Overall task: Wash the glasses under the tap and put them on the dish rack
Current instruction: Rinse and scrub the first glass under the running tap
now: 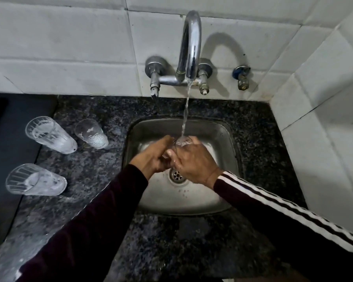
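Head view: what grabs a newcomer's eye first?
The stream from the chrome tap at the tiled back wall, falling into a clear glass that the left hand and right hand hold together over the steel sink. Next, three foam-streaked glasses waiting on the dark speckled counter, left of the sink.

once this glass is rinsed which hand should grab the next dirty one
Probably the left hand. The three dirty glasses stand on the counter to the left of the sink, on that hand's side. The right hand could keep its grip on the rinsed glass.
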